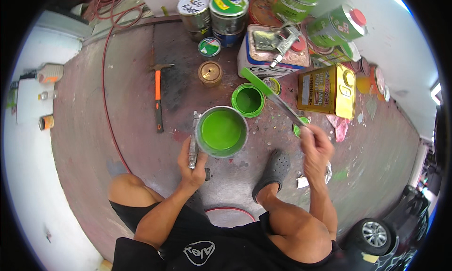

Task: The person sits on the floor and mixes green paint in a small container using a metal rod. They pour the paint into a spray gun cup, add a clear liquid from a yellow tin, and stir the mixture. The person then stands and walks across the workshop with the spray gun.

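My left hand (193, 169) grips the metal handle (193, 148) of a cup (221, 129) full of bright green liquid, near the centre of the head view. My right hand (316, 151) is closed on a long metal stirring stick (286, 108), tilted up to the left, its upper end coated green (256, 80). That end is raised over the rim area of an open can of green paint (249, 103), behind the cup. A small green lid (298, 129) lies partly behind the stick and my right hand.
Several cans (227, 9) and a white rectangular tin (273, 64) crowd the back, with a yellow tin (325, 89) at right. A hammer (157, 97) and red hose (106, 82) lie left. My shod foot (273, 172) is below; a dark car (400, 224) is far right.
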`<move>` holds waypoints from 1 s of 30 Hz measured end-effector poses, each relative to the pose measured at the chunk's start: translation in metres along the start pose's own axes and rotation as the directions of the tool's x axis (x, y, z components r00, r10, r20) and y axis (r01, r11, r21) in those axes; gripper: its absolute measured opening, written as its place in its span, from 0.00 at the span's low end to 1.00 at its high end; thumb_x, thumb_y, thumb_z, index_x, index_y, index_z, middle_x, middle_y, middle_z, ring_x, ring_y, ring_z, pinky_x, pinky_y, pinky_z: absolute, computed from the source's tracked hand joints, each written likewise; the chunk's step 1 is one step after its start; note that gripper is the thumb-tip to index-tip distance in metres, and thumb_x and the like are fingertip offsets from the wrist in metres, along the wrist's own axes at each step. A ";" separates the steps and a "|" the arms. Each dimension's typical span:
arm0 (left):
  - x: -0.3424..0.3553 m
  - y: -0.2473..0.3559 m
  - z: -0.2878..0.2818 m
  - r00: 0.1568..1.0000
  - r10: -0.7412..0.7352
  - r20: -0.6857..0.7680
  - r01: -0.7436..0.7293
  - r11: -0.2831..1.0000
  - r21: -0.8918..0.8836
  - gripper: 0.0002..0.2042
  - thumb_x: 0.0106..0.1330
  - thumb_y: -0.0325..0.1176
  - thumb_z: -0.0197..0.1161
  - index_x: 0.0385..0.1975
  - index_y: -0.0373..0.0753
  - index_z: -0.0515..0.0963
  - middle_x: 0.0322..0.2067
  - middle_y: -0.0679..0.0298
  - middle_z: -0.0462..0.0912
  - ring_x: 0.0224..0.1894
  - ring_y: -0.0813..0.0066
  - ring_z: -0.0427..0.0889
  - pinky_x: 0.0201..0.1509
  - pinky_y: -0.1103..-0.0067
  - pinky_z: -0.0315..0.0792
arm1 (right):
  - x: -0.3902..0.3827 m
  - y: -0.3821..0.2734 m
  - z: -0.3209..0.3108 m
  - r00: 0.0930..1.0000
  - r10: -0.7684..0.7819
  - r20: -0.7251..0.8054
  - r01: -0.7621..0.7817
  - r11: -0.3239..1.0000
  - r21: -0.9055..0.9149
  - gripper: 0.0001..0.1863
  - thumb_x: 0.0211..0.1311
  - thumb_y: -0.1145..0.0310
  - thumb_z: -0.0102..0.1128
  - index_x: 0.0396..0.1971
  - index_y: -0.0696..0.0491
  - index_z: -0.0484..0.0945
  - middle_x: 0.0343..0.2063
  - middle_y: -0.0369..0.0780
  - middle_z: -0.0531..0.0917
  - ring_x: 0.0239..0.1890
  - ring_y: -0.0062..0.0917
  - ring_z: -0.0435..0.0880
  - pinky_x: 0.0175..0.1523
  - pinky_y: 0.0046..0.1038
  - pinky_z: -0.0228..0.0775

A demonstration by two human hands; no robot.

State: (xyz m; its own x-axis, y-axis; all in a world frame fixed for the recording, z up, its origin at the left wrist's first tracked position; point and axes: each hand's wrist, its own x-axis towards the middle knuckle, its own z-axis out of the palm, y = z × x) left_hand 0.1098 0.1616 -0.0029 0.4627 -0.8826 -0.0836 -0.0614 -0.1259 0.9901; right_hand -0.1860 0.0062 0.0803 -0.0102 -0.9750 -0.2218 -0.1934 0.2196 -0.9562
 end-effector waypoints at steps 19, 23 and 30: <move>0.004 0.024 0.010 0.990 0.002 0.140 -0.003 1.000 0.009 0.23 0.77 0.35 0.73 0.66 0.29 0.78 0.39 0.55 0.89 0.35 0.71 0.88 0.41 0.73 0.81 | -0.071 -0.229 0.031 0.689 -0.574 0.442 0.711 0.421 -0.563 0.09 0.62 0.80 0.79 0.39 0.60 0.87 0.30 0.41 0.86 0.27 0.21 0.80 0.30 0.22 0.65; 0.003 0.028 0.007 0.989 0.031 0.147 -0.033 0.999 0.012 0.23 0.76 0.34 0.74 0.65 0.29 0.78 0.40 0.51 0.90 0.36 0.67 0.90 0.41 0.71 0.82 | -0.065 -0.229 0.038 0.679 -0.531 0.507 0.729 0.410 -0.548 0.13 0.60 0.84 0.80 0.43 0.60 0.89 0.33 0.42 0.89 0.26 0.20 0.85 0.29 0.23 0.74; 0.000 0.025 0.007 0.984 0.094 0.153 -0.107 0.991 0.075 0.24 0.73 0.35 0.76 0.63 0.30 0.79 0.45 0.43 0.91 0.40 0.54 0.94 0.45 0.67 0.84 | -0.061 -0.206 0.067 0.635 -0.475 0.609 0.769 0.460 -0.443 0.10 0.69 0.79 0.76 0.48 0.58 0.87 0.38 0.44 0.90 0.31 0.35 0.89 0.35 0.33 0.81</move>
State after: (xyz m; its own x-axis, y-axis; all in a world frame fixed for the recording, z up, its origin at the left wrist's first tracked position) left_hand 0.1020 0.1549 0.0208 0.3143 -0.9493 -0.0061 -0.1765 -0.0647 0.9822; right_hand -0.0793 0.0223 0.2783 0.6828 -0.7034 0.1975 -0.5314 -0.6637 -0.5264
